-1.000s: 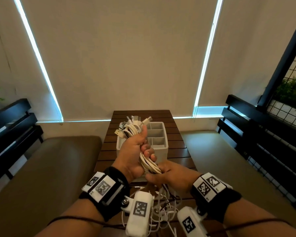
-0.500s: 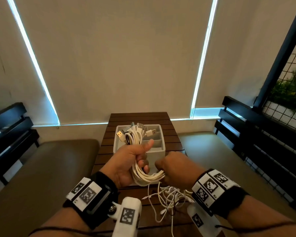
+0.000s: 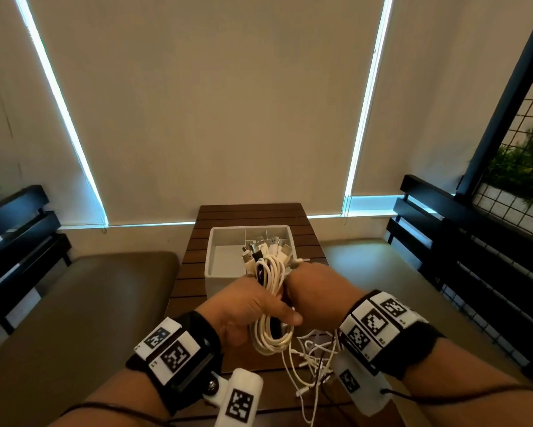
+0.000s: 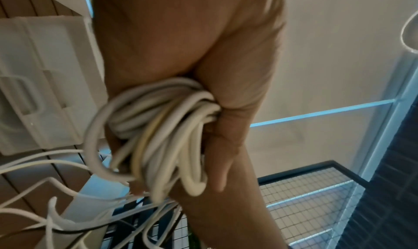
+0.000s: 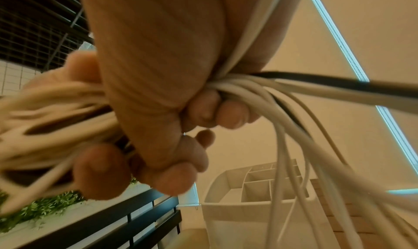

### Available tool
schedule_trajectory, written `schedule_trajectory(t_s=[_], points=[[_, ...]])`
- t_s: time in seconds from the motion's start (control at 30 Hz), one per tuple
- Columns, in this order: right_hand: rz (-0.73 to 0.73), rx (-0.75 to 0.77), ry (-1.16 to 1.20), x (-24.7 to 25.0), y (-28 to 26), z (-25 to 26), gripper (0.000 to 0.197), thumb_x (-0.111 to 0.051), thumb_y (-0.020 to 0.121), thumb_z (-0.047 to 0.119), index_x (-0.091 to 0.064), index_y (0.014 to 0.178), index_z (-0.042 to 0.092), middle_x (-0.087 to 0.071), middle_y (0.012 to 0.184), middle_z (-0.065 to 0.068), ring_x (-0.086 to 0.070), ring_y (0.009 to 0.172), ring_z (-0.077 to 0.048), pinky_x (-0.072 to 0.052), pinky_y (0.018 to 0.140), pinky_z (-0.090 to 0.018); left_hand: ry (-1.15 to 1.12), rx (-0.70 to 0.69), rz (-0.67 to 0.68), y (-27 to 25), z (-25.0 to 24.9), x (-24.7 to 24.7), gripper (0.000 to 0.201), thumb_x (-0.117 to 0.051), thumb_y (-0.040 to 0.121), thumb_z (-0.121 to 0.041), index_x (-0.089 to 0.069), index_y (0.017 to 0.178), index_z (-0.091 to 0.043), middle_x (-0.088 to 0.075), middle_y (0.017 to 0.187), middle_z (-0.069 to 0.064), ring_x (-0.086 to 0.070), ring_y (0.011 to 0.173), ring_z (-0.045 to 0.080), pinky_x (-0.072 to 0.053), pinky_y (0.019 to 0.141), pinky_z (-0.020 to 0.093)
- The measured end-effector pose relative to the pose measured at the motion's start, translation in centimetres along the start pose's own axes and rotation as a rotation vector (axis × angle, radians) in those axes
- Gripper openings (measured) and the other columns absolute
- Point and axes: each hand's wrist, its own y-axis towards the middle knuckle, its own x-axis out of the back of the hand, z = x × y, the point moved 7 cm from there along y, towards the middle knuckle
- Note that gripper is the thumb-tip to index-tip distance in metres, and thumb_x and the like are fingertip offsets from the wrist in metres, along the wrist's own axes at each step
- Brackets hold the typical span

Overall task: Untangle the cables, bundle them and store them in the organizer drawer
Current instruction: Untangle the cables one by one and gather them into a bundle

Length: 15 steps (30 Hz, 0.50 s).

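White cable, with one black strand running through it, is gathered into a looped bundle [image 3: 270, 306] that is clasped by both hands. The left hand [image 3: 253, 309] is curled round the lower part of the coil, thumb laid across the front; the right hand [image 3: 317, 291] is closed tight round the upper part, and in the right wrist view its fingers [image 5: 203, 109] are seen pinching the strands together. The plug ends [image 3: 263, 249] are fanned out above the fists.

For the bundling to be done well, the loops would best be kept even in length and held firmly by one hand while the loose tails are drawn up by the other; slack left hanging is likely to snag again.

The bundle is held in the air, just in front of and slightly above the white organizer drawer [image 3: 225, 275], whose large near compartment appears free. Below the hands, a loose tangle of thin cables [image 3: 313, 362] trails from the bundle down to the wooden counter [image 3: 191, 272], so the untangling is judged unfinished
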Motion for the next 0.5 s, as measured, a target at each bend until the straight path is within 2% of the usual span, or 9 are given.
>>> schedule_trajectory(t_s=[0.1, 0.2, 0.33, 0.4, 0.47, 0.5], points=[[-0.04, -0.035, 0.014, 0.4, -0.2, -0.3, 0.026, -0.068, 0.081, 0.033, -0.068, 0.1, 0.016, -0.067, 0.094, -0.001, -0.063, 0.084, -0.017, -0.055, 0.082, -0.033, 0.063, 0.002, -0.027, -0.2, 0.4, -0.1, 0.044, -0.072, 0.063, 0.019, -0.066, 0.106, 0.009, -0.069, 0.106, 0.027, -0.067, 0.1, 0.042, -0.051, 0.094, 0.057], [-0.02, -0.019, 0.043, 0.7, -0.3, -0.9, 0.022, -0.065, 0.085, 0.033, -0.064, 0.103, 0.019, -0.064, 0.1, 0.002, -0.058, 0.092, -0.014, -0.047, 0.09, -0.034, 0.059, -0.009, -0.047, -0.5, 0.8, 0.0, 0.034, -0.07, 0.065, 0.019, -0.069, 0.097, 0.008, -0.071, 0.099, 0.027, -0.07, 0.093, 0.04, -0.055, 0.087, 0.048], [0.007, -0.019, 0.038, 0.8, -0.3, -1.4, 0.022, -0.068, 0.083, 0.036, -0.065, 0.1, 0.022, -0.064, 0.1, 0.007, -0.047, 0.084, -0.007, -0.036, 0.09, -0.033, 0.071, -0.029, -0.084, -0.5, 0.7, 0.4, 0.024, -0.064, 0.068, 0.018, -0.068, 0.09, 0.008, -0.071, 0.083, 0.024, -0.071, 0.078, 0.034, -0.058, 0.079, 0.043], [0.034, -0.048, 0.127, 0.8, -0.5, -1.8, 0.023, -0.072, 0.08, 0.032, -0.066, 0.1, 0.021, -0.063, 0.096, 0.008, -0.051, 0.082, -0.006, -0.042, 0.087, -0.031, 0.073, -0.035, -0.079, -0.5, 0.6, 0.4, 0.02, -0.062, 0.069, 0.017, -0.068, 0.084, 0.006, -0.07, 0.078, 0.023, -0.07, 0.074, 0.032, -0.058, 0.075, 0.04], [0.076, -0.089, 0.268, 0.9, -0.7, -2.5, 0.022, -0.075, 0.079, 0.026, -0.066, 0.098, 0.021, -0.062, 0.089, 0.01, -0.056, 0.076, -0.004, -0.049, 0.075, -0.024, 0.071, -0.038, -0.08, -0.7, 0.8, 0.5, 0.016, -0.06, 0.069, 0.015, -0.069, 0.072, 0.002, -0.069, 0.074, 0.022, -0.069, 0.071, 0.031, -0.056, 0.07, 0.037], [0.092, -0.092, 0.294, 0.9, -0.8, -2.8, 0.02, -0.075, 0.078, 0.024, -0.066, 0.096, 0.021, -0.061, 0.085, 0.011, -0.057, 0.072, -0.004, -0.048, 0.067, -0.02, 0.064, -0.035, -0.079, -0.6, 1.0, 0.6, 0.015, -0.061, 0.068, 0.014, -0.068, 0.068, 0.0, -0.068, 0.074, 0.022, -0.068, 0.072, 0.032, -0.055, 0.072, 0.037]])
